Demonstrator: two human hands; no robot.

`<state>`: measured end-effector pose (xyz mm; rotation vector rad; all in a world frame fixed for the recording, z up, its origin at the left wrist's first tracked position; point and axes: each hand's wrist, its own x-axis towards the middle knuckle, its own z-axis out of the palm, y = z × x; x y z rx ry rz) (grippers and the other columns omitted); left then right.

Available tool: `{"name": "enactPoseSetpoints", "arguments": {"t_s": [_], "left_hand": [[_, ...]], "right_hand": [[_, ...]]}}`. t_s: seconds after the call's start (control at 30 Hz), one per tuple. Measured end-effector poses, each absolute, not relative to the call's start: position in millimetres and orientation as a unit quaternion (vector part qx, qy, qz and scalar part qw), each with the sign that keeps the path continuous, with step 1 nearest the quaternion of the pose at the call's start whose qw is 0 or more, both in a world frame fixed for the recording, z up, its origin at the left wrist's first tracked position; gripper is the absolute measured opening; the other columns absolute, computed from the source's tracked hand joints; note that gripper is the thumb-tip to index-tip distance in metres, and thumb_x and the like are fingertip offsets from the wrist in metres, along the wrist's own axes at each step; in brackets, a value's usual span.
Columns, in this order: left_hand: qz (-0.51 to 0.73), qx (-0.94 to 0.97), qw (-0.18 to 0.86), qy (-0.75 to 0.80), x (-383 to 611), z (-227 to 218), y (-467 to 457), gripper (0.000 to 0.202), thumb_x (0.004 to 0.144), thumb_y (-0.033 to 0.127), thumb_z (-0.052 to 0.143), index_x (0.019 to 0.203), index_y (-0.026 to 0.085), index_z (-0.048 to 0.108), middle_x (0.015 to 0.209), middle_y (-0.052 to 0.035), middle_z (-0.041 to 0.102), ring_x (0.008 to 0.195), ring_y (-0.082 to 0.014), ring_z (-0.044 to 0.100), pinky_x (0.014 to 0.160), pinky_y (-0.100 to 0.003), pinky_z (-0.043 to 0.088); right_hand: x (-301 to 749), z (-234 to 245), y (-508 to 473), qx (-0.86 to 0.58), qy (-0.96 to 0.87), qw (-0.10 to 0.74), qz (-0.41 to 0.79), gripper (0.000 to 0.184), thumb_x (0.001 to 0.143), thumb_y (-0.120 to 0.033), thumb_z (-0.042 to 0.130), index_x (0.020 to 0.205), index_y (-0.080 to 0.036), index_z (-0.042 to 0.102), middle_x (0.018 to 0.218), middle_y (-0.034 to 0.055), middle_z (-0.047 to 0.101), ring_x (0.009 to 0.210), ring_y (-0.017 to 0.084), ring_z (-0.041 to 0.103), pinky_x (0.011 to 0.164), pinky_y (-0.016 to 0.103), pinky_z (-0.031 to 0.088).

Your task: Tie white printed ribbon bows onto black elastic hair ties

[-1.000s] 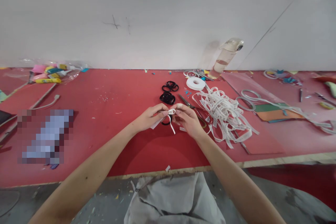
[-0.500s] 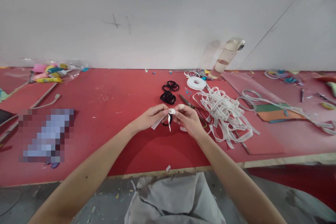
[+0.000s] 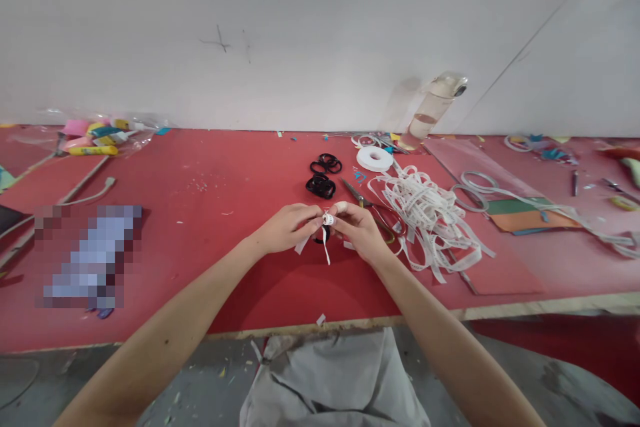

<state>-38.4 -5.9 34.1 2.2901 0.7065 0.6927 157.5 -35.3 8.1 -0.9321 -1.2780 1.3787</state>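
Between my fingertips is a white printed ribbon [image 3: 328,219], bunched into a small loop with a thin tail hanging down. My left hand [image 3: 293,227] pinches its left side, and a flat ribbon end pokes out below those fingers. On the other side my right hand [image 3: 356,225] grips the ribbon between thumb and forefinger. A black hair tie [image 3: 323,235] shows partly behind the ribbon; how the two are joined is hidden. Just beyond lie two small piles of black hair ties [image 3: 321,186]. Red-handled scissors [image 3: 367,201] rest beside my right hand.
A tangled heap of printed white ribbon [image 3: 425,213] spreads to the right. Behind it are a white ribbon roll [image 3: 375,159] and a leaning clear bottle [image 3: 434,110]. A pixelated bluish object [image 3: 97,253] lies left, with a plastic bag of coloured items [image 3: 100,137] farther back.
Both hands have shifted very slightly to the right and down. The ribbon loop has turned a little between the fingers, and its tail hangs lower.
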Motion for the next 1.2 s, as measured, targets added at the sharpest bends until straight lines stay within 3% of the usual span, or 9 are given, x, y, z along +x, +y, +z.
{"name": "enactPoseSetpoints", "arguments": {"t_s": [0.2, 0.37, 0.57, 0.73, 0.9, 1.2], "left_hand": [[0.26, 0.798, 0.473, 0.27, -34.1, 36.0, -10.2, 0.041, 0.1, 0.045, 0.031, 0.086, 0.016, 0.055, 0.071, 0.0009, 0.056, 0.06, -0.0089, 0.05, 0.06, -0.022, 0.041], [0.254, 0.761, 0.534, 0.267, -31.7, 28.4, -10.9, 0.044, 0.099, 0.051, 0.033, 0.09, 0.015, 0.056, 0.073, -0.0002, 0.056, 0.063, -0.0097, 0.05, 0.061, -0.023, 0.042], [0.238, 0.749, 0.559, 0.266, -32.4, 28.3, -9.5, 0.045, 0.098, 0.054, 0.033, 0.088, 0.016, 0.055, 0.071, 0.0007, 0.053, 0.058, -0.009, 0.046, 0.057, -0.022, 0.04], [0.25, 0.763, 0.548, 0.235, -30.8, 29.3, -7.9, 0.042, 0.099, 0.05, 0.033, 0.081, 0.016, 0.05, 0.07, 0.0008, 0.049, 0.065, -0.0103, 0.047, 0.068, -0.025, 0.042], [0.251, 0.761, 0.551, 0.232, -30.3, 25.5, -4.4, 0.038, 0.099, 0.047, 0.034, 0.079, 0.018, 0.046, 0.068, 0.0024, 0.045, 0.065, -0.0103, 0.045, 0.069, -0.025, 0.04], [0.255, 0.755, 0.546, 0.258, -32.3, 26.9, -6.0, 0.042, 0.099, 0.05, 0.032, 0.082, 0.017, 0.051, 0.068, 0.0023, 0.047, 0.064, -0.0109, 0.044, 0.068, -0.026, 0.04]], "right_hand": [[157.2, 5.4, -34.6, -0.382, -0.513, 0.517, 0.569, 0.025, 0.074, -0.037, 0.079, 0.085, -0.018, 0.068, 0.063, -0.0029, 0.058, 0.055, 0.007, 0.051, 0.051, 0.019, 0.039], [155.3, 6.1, -34.0, -0.388, -0.47, 0.518, 0.6, 0.03, 0.067, -0.04, 0.083, 0.08, -0.018, 0.067, 0.062, -0.0028, 0.058, 0.054, 0.007, 0.049, 0.05, 0.02, 0.038], [154.7, 12.6, -35.3, -0.36, -0.441, 0.487, 0.662, 0.029, 0.067, -0.039, 0.082, 0.075, -0.017, 0.065, 0.058, -0.0031, 0.053, 0.051, 0.007, 0.045, 0.048, 0.019, 0.032], [154.4, 18.2, -37.3, -0.332, -0.396, 0.475, 0.712, 0.026, 0.067, -0.033, 0.08, 0.069, -0.015, 0.06, 0.056, -0.0039, 0.045, 0.051, 0.007, 0.04, 0.049, 0.02, 0.031], [152.5, 20.2, -37.8, -0.3, -0.357, 0.47, 0.749, 0.026, 0.065, -0.029, 0.078, 0.065, -0.015, 0.056, 0.057, -0.005, 0.037, 0.051, 0.006, 0.036, 0.049, 0.02, 0.033], [150.5, 14.8, -36.9, -0.341, -0.387, 0.491, 0.702, 0.028, 0.072, -0.039, 0.078, 0.071, -0.017, 0.062, 0.059, -0.0031, 0.045, 0.057, 0.009, 0.047, 0.055, 0.021, 0.04]]}}
